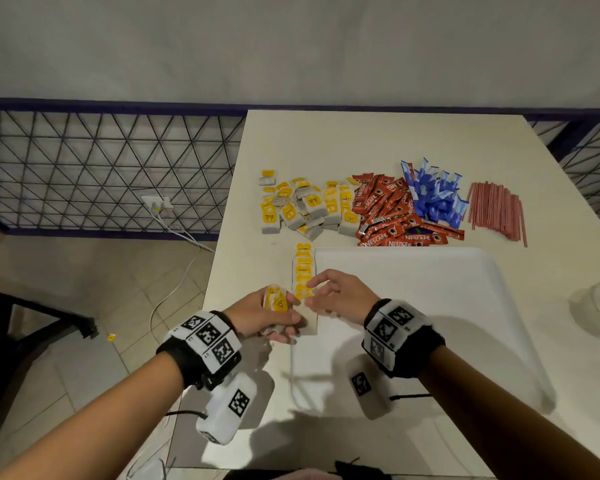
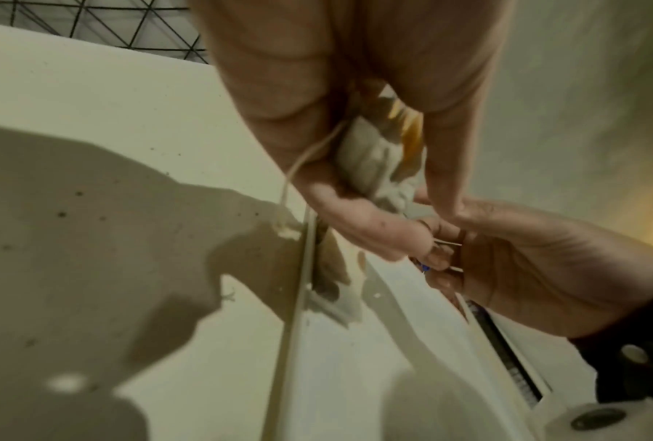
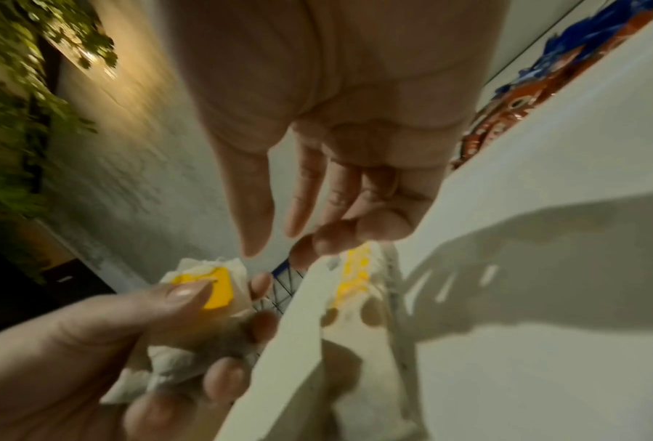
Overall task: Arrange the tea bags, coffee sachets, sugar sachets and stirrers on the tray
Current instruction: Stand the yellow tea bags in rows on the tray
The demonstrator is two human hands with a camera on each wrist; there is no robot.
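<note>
Tea bags in hand: I had a small bundle of tea bags (image 1: 277, 304) clenched in my left hand (image 1: 257, 315), thumb pressed on the top yellow tag, just off the tray's left rim.
Row on the tray: a line of tea bags (image 1: 303, 271) lay along the tray's (image 1: 430, 306) left edge, yellow tags overlapping, running from its far left corner toward me.
Right grip: my right hand (image 1: 340, 294) hovered over the near end of that row, fingers loose and spread, holding nothing I could see.
Step in hand: I judged I was laying tea bags one by one, feeding them from the left grip to the right.
Next move: it called for pinching the top bag from the bundle and setting it at the near end of the row, tag squared with the others; a string trailed from the bundle and might snag.
Loose tea bags: a heap (image 1: 302, 206) sat on the tabletop (image 1: 326, 140) beyond the tray's far left corner.
Coffee sachets: red pile (image 1: 392, 213) beyond the tray's far edge.
Sugar sachets: blue pile (image 1: 433, 192) beyond the tray, behind the coffee.
Stirrers: red bundle (image 1: 496, 211) beyond the tray's far right corner.
Progress: early; only tea bags were on the tray.
</note>
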